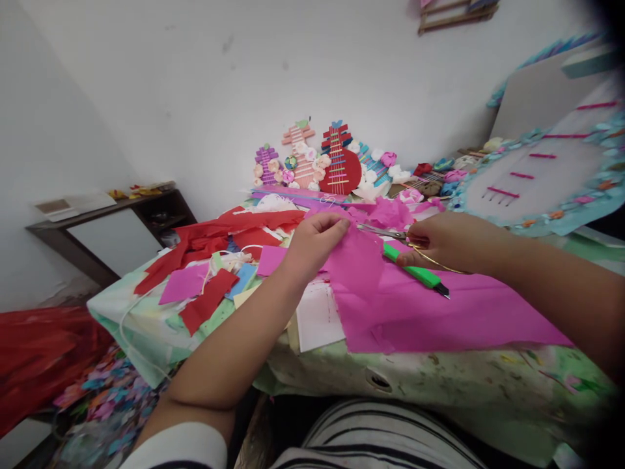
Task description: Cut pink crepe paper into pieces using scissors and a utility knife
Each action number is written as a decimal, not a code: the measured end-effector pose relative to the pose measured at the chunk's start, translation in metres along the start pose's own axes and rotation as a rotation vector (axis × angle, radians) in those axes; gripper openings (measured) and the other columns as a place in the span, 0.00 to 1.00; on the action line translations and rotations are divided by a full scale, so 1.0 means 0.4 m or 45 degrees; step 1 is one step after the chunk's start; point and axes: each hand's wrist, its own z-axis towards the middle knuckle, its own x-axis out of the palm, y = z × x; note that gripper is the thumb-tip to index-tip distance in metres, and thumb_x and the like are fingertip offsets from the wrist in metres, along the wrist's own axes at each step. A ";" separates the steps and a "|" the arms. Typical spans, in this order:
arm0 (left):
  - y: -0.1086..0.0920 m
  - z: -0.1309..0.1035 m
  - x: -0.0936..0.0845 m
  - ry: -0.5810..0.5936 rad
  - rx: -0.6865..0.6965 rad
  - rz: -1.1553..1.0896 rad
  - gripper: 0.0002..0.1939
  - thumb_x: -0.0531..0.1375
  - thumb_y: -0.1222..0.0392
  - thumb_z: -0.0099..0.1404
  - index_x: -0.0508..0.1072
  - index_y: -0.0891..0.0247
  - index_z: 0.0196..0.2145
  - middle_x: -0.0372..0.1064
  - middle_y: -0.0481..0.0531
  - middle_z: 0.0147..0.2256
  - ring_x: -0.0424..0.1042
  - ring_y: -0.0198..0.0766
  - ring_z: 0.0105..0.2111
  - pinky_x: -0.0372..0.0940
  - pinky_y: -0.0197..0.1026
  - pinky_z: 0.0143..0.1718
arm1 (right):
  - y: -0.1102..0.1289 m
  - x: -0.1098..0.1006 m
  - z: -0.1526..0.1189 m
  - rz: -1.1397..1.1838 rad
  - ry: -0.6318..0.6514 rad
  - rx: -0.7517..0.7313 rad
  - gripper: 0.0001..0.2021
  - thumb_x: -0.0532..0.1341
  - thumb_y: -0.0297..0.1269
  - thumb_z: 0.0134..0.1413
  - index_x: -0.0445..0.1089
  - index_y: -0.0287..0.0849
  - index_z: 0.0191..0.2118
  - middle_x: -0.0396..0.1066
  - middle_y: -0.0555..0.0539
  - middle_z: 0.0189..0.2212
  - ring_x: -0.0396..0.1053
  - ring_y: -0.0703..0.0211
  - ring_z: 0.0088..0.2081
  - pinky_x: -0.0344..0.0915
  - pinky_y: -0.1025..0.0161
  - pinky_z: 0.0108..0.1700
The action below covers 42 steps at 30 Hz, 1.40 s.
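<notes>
My left hand (317, 241) pinches the upper edge of a magenta paper sheet (420, 312) that hangs down over the table. To its right, my right hand (439, 240) has its fingers in the handles of a pair of gold-handled scissors (390, 233). The scissor blades point left, toward my left fingertips and the paper edge; whether they are parted is too small to tell. Below my right hand a green utility knife (415, 268) lies on the magenta paper, its dark tip to the lower right. A white sheet (319, 316) lies left of the magenta paper.
Red paper (215, 234) and coloured scraps (185, 283) cover the table's left part. Decorated instrument-shaped crafts (340, 166) stand against the wall. A large flower-edged craft (527, 176) leans at the right. A low cabinet (112, 238) is at the left.
</notes>
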 end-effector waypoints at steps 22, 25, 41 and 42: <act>0.018 -0.012 0.042 0.177 -0.302 -0.245 0.10 0.58 0.54 0.53 0.73 0.62 0.30 0.67 0.48 0.25 0.66 0.33 0.25 0.60 0.36 0.27 | 0.007 0.012 -0.008 -0.023 -0.033 -0.020 0.29 0.46 0.66 0.40 0.62 0.41 0.21 0.61 0.46 0.18 0.54 0.63 0.19 0.44 0.65 0.23; 0.016 -0.017 0.046 0.173 -0.362 -0.272 0.10 0.57 0.54 0.54 0.72 0.63 0.29 0.66 0.49 0.25 0.66 0.33 0.26 0.60 0.35 0.26 | 0.006 0.012 -0.011 -0.029 -0.054 -0.013 0.29 0.47 0.66 0.38 0.61 0.40 0.21 0.61 0.46 0.17 0.53 0.63 0.19 0.44 0.65 0.22; 0.039 -0.041 0.053 0.040 -0.270 -0.488 0.07 0.60 0.61 0.48 0.69 0.65 0.27 0.64 0.44 0.22 0.62 0.28 0.23 0.57 0.32 0.26 | -0.005 0.015 -0.013 0.058 -0.050 -0.057 0.29 0.45 0.67 0.40 0.59 0.42 0.21 0.60 0.48 0.17 0.52 0.63 0.18 0.44 0.65 0.22; 0.038 -0.040 0.050 0.026 -0.264 -0.482 0.07 0.60 0.60 0.48 0.69 0.65 0.27 0.64 0.44 0.22 0.62 0.28 0.23 0.56 0.31 0.26 | -0.006 0.014 -0.013 0.054 -0.038 -0.059 0.29 0.45 0.67 0.39 0.59 0.42 0.21 0.61 0.48 0.17 0.53 0.63 0.19 0.44 0.65 0.22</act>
